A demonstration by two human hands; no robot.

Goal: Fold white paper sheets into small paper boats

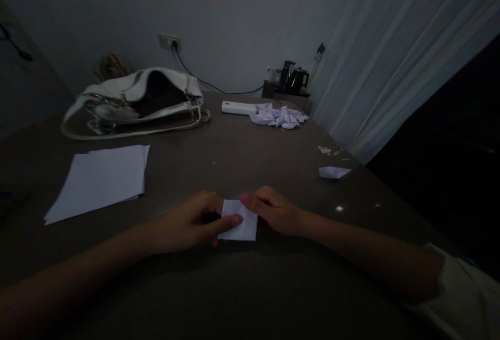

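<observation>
On the dark table (242,163), both hands meet at one small folded paper (241,227) lying flat near the front edge. The left hand (190,222) comes in from 8 o'clock and lays a fingertip (234,219) across the paper's left part, its grip pressing the sheet down rather than lifting it. The right hand (274,210) comes in from 4 o'clock; its fingers are curled, and the grip pinches or presses the paper's upper right corner; which of the two I cannot tell in this dim light. The paper is roughly rectangular, its long axis running about 9 to 3 o'clock with a slight tilt, the lower edge free of both hands.

Nothing lies between the hands and the paper. Around them: one stack of white sheets (100,179) at 10 o'clock, well apart; one white handbag (136,101), lying open on its side, farther off at 11 o'clock; one white oblong object (236,107) at 12 o'clock, touching one heap of folded paper pieces (279,116), too many to count; one single folded paper piece (334,172) at 2 o'clock, near the table's right edge. A dark kettle (299,77) stands by the wall beyond the heap, beside a pale curtain (390,59).
</observation>
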